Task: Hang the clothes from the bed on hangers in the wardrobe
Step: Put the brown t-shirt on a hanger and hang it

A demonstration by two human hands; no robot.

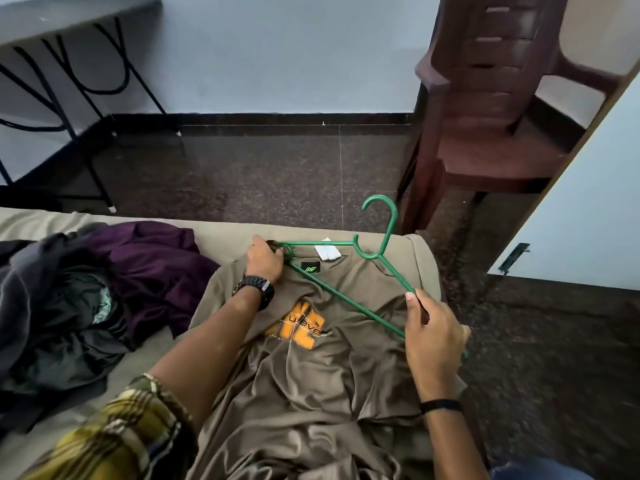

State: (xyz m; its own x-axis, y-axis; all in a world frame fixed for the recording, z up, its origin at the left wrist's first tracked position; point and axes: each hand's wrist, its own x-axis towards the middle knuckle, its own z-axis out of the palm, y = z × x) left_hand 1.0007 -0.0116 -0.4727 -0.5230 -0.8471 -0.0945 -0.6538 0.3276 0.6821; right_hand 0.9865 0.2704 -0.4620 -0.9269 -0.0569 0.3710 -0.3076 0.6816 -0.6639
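Observation:
A brown T-shirt [311, 382] with an orange print lies spread flat on the bed [41, 220], collar away from me. A green plastic hanger [346, 292] rests across its collar, hook pointing toward the floor beyond the bed. My left hand [265, 259] grips the hanger's left end together with the shirt's left shoulder. My right hand [431, 336] holds the hanger's right end above the right shoulder. A heap of purple [152, 268], grey and black clothes [65, 317] lies on the bed to the left.
A dark brown plastic chair [491, 109] stands on the speckled floor beyond the bed's right corner. A table with black metal legs [69, 74] is at the far left against the wall. A pale door or panel with a latch [568, 216] stands at the right.

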